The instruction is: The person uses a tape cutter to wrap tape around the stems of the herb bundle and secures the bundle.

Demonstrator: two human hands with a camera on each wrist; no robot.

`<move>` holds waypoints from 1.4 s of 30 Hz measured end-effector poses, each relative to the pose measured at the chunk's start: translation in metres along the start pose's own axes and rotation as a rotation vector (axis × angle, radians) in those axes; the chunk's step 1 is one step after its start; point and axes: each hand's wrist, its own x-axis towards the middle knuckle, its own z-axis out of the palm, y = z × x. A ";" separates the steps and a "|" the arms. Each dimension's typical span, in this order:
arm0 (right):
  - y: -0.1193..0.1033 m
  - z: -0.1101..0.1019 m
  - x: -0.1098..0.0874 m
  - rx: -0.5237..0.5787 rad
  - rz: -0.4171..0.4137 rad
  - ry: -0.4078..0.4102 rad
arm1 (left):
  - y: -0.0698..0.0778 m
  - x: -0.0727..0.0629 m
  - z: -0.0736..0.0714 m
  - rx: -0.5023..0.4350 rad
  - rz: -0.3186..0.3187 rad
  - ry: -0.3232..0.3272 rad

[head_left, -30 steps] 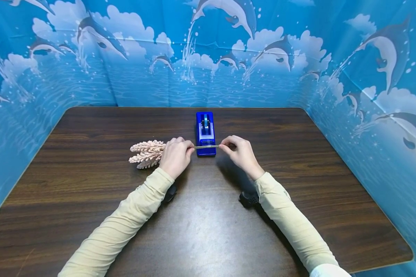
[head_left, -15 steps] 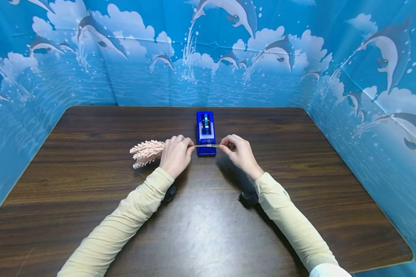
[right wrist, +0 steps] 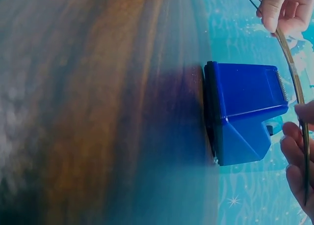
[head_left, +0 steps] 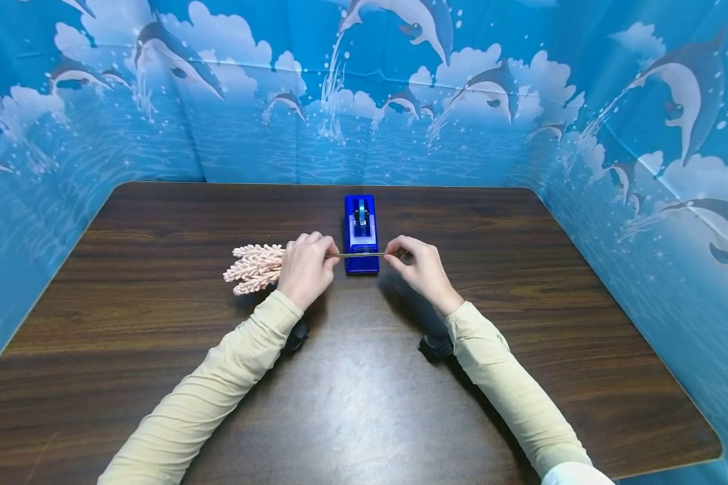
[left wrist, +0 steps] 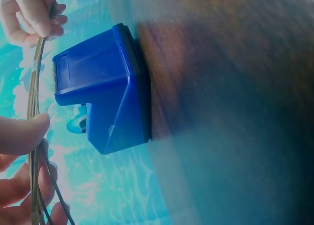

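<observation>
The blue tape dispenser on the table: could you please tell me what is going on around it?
A person is holding a bundle of thin stems stretched above the near end of the blue tape dispenser, which stands on the dark table. The left hand grips the stems near the pink flower heads, and the right hand pinches them toward the other end. The wrist views show a gap between stems and dispenser.

Bright head view, hazy wrist views
Glare pales the counter this side of the right grip; shadow darkens it beneath.
</observation>
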 end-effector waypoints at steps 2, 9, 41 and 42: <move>0.000 0.000 -0.001 0.010 0.016 -0.009 | 0.000 0.000 0.000 -0.003 0.006 -0.004; -0.003 0.001 0.000 0.013 0.076 -0.002 | 0.000 -0.001 0.002 -0.001 0.051 -0.046; 0.000 0.005 -0.003 -0.050 0.046 -0.028 | 0.002 -0.003 0.000 0.005 0.081 -0.084; 0.000 0.005 -0.003 -0.049 0.040 -0.020 | 0.002 -0.003 0.000 0.007 0.084 -0.086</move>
